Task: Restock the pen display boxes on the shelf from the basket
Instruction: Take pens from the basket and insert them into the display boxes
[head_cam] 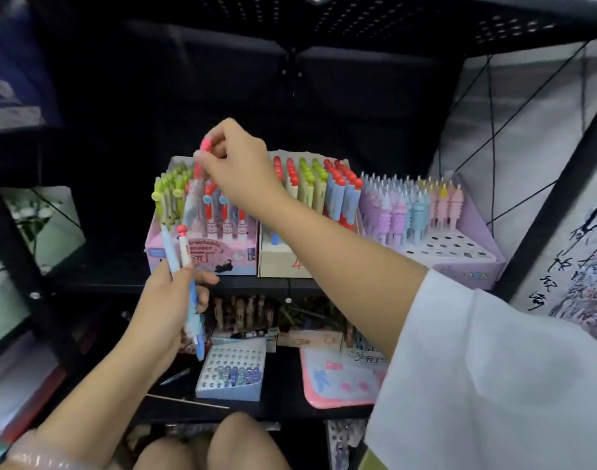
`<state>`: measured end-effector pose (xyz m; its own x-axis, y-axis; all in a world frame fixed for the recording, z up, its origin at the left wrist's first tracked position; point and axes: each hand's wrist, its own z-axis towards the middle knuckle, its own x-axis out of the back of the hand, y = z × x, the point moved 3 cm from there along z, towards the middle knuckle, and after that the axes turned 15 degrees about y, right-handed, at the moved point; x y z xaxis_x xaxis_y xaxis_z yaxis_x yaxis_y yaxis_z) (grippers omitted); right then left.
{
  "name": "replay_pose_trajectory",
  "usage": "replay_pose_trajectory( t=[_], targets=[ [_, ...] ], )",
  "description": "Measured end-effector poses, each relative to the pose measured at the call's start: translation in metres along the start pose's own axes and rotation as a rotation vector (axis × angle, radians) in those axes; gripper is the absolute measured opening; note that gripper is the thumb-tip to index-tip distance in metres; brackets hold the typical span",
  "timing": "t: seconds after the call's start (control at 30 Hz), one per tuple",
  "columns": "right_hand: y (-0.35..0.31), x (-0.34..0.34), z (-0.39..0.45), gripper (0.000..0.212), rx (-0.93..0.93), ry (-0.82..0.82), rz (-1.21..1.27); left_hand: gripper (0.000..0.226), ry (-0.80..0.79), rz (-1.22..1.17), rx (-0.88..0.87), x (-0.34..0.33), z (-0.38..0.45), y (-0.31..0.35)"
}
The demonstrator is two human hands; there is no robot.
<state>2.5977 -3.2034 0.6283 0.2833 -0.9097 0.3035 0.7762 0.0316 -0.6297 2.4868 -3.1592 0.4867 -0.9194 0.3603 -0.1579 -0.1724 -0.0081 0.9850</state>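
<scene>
My right hand pinches the pink top of a pen held upright over the back rows of the left pink display box on the shelf. My left hand grips two pens, one blue and one white with a pink cap, in front of that box. The middle box holds red- and green-topped pens. The purple box at the right has pastel pens at the back and several bare holes in front. No basket shows.
A black shelf board carries the boxes. On the shelf below stand a small blue holed box with few pens, a pink tray and more pens. Black frame posts rise at both sides. My knees sit at the bottom.
</scene>
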Motion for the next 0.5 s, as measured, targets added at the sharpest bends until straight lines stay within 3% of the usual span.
replay_pose_trajectory(
  t=[0.1,0.5],
  targets=[
    [0.004,-0.019,-0.001,0.014,0.052,-0.08,-0.075,0.02,0.003,0.01,-0.014,0.011,0.006,0.0],
    [0.007,-0.043,0.013,0.019,0.051,-0.059,-0.209,0.017,0.037,-0.057,-0.064,0.016,0.006,0.002]
  ],
)
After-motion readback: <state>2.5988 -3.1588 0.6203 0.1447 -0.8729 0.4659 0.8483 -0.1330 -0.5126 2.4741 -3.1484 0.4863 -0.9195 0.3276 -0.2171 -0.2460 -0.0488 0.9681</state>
